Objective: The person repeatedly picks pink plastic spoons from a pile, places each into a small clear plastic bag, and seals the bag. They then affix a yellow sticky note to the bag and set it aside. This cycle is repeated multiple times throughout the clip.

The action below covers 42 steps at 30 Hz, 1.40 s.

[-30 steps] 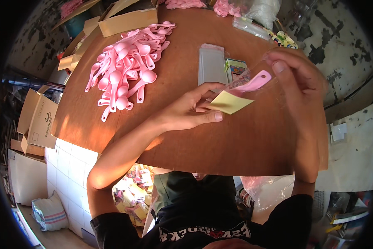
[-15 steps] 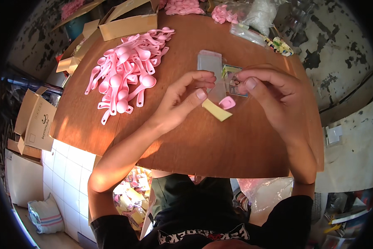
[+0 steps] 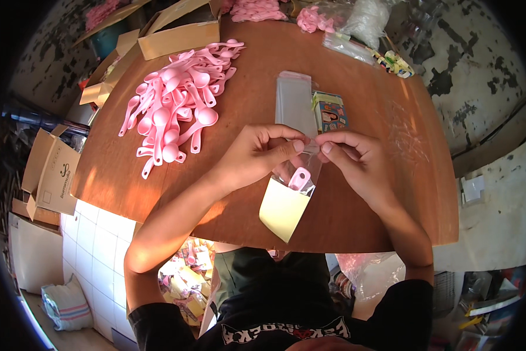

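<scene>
left hand (image 3: 257,155) and right hand (image 3: 356,162) pinched the upper edge of a clear sleeve (image 3: 313,168) over the desk (image 3: 362,219), pink spoon (image 3: 300,179) and yellow card (image 3: 283,207) inside. it looked light, slick and easily creased, best held by its upper corners.

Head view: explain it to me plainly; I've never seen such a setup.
There is no machine here, only a person's bare left hand and bare right hand. A wide fisheye camera worn on the head looks down, so straight edges bend. On the brown wooden table lie a heap of pink plastic spoons, a flat stack of clear plastic sleeves and a colourful printed pack. Both hands pinch a clear plastic bag showing a pink plastic handle and pale-yellow rectangular card.
</scene>
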{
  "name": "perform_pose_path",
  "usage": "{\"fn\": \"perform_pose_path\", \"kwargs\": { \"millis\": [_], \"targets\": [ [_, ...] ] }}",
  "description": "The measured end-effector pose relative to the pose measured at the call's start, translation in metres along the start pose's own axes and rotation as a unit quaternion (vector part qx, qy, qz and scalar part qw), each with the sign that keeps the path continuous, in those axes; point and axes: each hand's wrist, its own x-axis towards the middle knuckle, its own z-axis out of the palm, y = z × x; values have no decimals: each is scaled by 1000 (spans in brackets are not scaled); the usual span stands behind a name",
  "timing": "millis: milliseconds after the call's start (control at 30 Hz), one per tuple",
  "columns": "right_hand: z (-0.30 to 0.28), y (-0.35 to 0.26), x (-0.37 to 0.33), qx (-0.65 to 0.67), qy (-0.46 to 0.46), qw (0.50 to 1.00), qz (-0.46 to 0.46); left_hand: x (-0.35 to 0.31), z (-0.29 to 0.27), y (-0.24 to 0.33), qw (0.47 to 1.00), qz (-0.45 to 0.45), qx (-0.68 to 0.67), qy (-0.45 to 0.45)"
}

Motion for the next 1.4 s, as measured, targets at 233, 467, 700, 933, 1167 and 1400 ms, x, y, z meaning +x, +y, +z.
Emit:
{"fn": "perform_pose_path", "kwargs": {
  "millis": [233,467,700,933,1167,1400],
  "targets": [
    [1,0,-2,-255,31,940,-227,2,8,-5,999,-23,19,-24],
    [3,11,-4,-347,52,886,-304,1,16,-17,994,39,86,-48],
    [-3,10,-1,-190,-24,968,-162,0,12,-20,976,87,192,-55],
    [-13,25,2,-68,-27,997,-39,2,11,-22,977,89,183,-66],
    [-54,22,12,-49,95,993,40,3,5,-21,987,81,136,-33],
    [-223,70,37,-212,208,948,112,6,7,-11,996,44,73,38]
  ]
}}
